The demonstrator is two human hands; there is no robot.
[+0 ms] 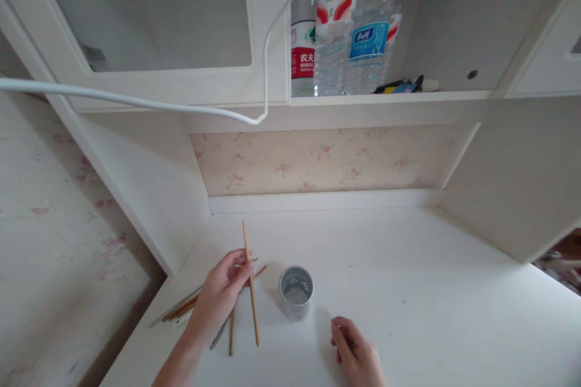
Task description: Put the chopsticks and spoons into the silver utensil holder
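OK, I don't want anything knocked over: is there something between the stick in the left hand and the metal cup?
Nothing visible blocks the gap between the stick in the left hand and the metal cup; only another stick's tip pokes partway into it.

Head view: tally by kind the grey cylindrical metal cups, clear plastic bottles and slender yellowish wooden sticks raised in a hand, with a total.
Grey metal cup: 1
Clear plastic bottles on the white shelf: 4, one mostly hidden
Yellowish wooden stick in the left hand: 1
Total: 6
Uncounted: overlapping slim brown sticks
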